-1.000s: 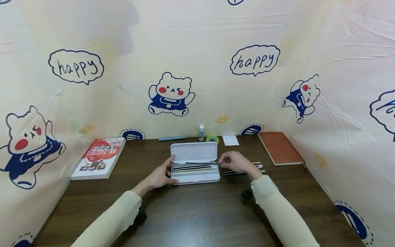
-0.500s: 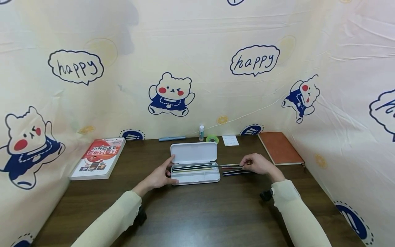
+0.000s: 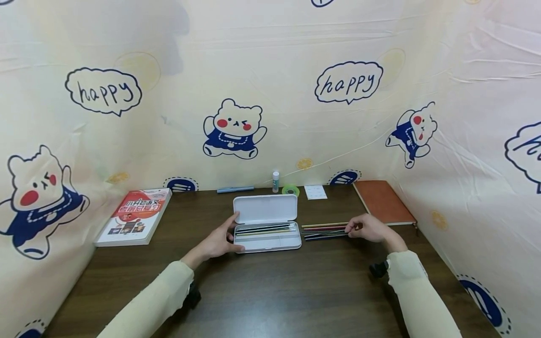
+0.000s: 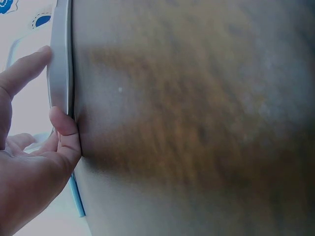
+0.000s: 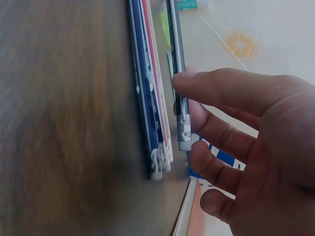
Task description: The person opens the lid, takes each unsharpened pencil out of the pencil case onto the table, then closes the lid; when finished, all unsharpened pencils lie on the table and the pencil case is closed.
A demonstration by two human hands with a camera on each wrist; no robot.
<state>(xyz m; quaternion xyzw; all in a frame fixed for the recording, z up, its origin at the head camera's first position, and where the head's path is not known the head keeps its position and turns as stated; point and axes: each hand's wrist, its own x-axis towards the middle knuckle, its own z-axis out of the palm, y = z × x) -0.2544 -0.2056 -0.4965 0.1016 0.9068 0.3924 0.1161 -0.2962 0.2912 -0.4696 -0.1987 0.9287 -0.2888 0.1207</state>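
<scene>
Closest in, pale sleeves [image 3: 422, 295] reach over the dark wood-grain table [image 3: 270, 291], one from each side. The left hand [image 3: 217, 239] grips the left end of a white hinged pencil case [image 3: 258, 244], thumb at the front edge and the other fingers bent about the side and back corner. Well to the right of that, the right hand [image 3: 367, 229] pinches a dark pencil [image 5: 176, 49] between the fingertips, close to its metal ferrule and white eraser, while the remaining fingers curl loosely and hold nothing. This pencil points leftward from the fingers, towards the right end of the case; its long axis runs side to side, roughly in line with the case's long side, and the right hand is clearly the nearer one to it. Just beside it lie several loose pencils [image 5: 147, 83], nearly parallel, their eraser ends towards the right hand; whether the held one touches any of them I cannot tell. More pencils [image 3: 266, 229] rest lengthwise in the rear compartment of the case, whose lid [image 3: 265, 210] is tipped back. Further off are a red-and-white textbook [image 3: 137, 213] at left and a brown notebook [image 3: 386, 204] at right, then a white card [image 3: 315, 192], a green tape roll [image 3: 285, 190], an upright glue stick [image 3: 276, 183] and a blue pen [image 3: 235, 189], with a bear-printed cloth [image 3: 253, 56] hanging behind
</scene>
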